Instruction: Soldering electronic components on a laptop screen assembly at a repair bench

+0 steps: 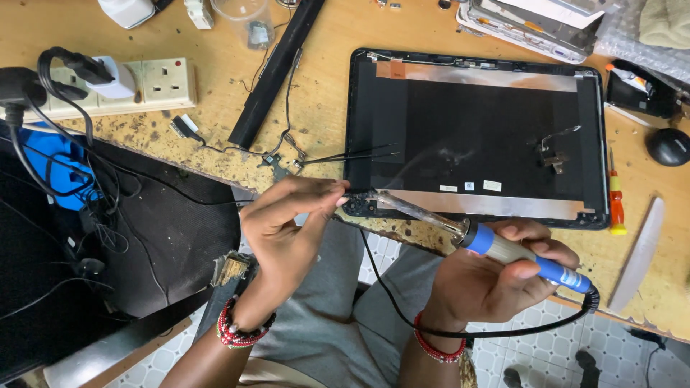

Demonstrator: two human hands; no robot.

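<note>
My right hand (496, 276) grips a soldering iron (528, 260) with a blue and beige handle, its metal tip (381, 195) angled up-left to the near-left corner of a black laptop lid shell (474, 136). A thin wisp of smoke rises from the tip. My left hand (287, 223) pinches something small and dark right at that tip, over the table's near edge; what it holds is too small to name. Black tweezers (345, 155) lie on the table just above my left fingers. Both wrists wear red bead bracelets.
A cream power strip (154, 82) with plugs sits at the far left. A long black bar (277, 68) and thin wires lie beside it. A red-and-yellow screwdriver (616, 197), a white pry tool (640, 251), a black mouse (668, 146) and stacked parts (532, 25) are at right. A black chair (144, 230) stands left.
</note>
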